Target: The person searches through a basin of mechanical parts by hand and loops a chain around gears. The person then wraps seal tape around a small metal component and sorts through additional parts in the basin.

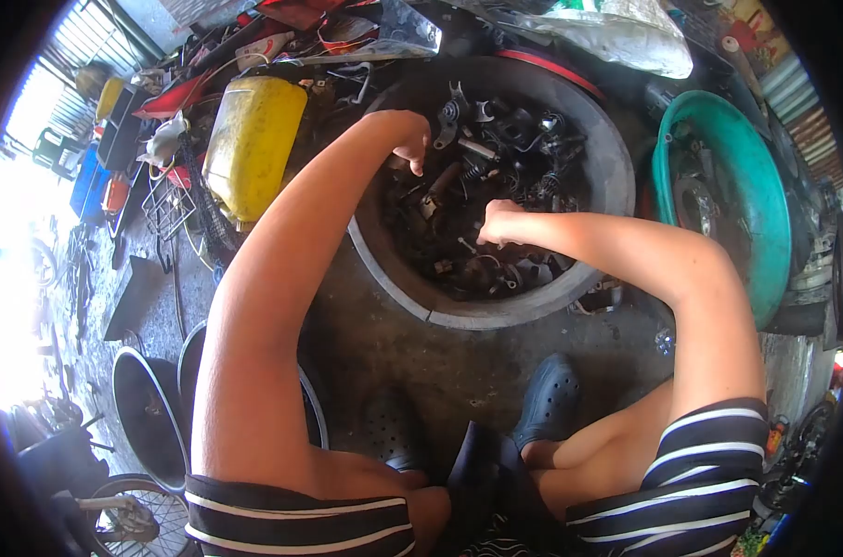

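Note:
My left hand hangs over the upper left part of a wide grey tub, wrist bent and fingers pointing down, apart, with nothing visible in them. Lower and nearer the tub's middle, my right hand is closed just above the heap of dark metal parts. What its fingers hold, if anything, is hidden. A small bolt-like piece lies beside it. Near my left hand stands a flat metal bracket with holes. Coil springs and other greasy parts fill the tub.
A yellow jerrycan stands left of the tub, and a green basin leans at the right. Dark buckets are at lower left near a spoked wheel. My feet in clogs rest before the tub. A white sack lies behind.

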`<state>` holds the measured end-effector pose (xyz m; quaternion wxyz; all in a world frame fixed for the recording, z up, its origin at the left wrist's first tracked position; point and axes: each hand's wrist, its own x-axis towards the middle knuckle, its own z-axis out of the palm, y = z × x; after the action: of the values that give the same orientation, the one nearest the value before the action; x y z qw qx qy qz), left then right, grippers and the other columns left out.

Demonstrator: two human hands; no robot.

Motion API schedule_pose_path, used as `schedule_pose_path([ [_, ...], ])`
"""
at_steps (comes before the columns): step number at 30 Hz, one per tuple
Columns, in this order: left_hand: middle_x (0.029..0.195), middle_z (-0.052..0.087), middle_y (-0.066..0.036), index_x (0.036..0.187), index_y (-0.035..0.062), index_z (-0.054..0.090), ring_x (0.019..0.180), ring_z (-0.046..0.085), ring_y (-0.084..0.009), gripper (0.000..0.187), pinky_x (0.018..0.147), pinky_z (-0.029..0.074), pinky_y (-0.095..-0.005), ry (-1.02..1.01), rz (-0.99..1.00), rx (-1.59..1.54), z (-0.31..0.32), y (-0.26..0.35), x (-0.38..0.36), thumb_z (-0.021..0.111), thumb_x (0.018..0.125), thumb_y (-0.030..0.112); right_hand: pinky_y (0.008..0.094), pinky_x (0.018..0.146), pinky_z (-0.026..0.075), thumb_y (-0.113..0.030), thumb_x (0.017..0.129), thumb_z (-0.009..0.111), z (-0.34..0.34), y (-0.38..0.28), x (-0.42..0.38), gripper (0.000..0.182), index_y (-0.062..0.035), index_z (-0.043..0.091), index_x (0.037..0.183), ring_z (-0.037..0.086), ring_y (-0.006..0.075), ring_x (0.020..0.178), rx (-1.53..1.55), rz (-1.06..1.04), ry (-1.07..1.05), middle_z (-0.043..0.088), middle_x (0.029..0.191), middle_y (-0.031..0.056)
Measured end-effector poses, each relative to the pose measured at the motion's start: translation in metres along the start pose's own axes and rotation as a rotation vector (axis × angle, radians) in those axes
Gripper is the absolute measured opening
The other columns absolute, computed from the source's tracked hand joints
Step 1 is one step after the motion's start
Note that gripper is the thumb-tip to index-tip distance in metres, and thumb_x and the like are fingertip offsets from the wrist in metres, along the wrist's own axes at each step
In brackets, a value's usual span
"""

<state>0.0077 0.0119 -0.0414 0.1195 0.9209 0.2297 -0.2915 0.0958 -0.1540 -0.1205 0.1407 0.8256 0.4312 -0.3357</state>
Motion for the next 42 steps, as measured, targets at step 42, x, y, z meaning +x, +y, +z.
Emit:
schedule_pose_path([
  [42, 0.086, 0.055, 0.002, 0.08, 0.0168, 0.061, 0.092, 0.048, -0.0143, 0.016, 0.078, 0.034, -0.0314, 0.488, 0.597, 0.615, 0.089, 0.046, -0.004, 0.061, 0.064, 0.018, 0.0368, 0.059, 0.051, -0.025, 0.072, 0.059, -0.218, 0.064, 0.017, 0.04, -0.0006, 0.055, 0.104, 0.062, 0.0267, 0.068, -0.065, 0.039, 0.28, 0.06, 0.093, 0.0178],
])
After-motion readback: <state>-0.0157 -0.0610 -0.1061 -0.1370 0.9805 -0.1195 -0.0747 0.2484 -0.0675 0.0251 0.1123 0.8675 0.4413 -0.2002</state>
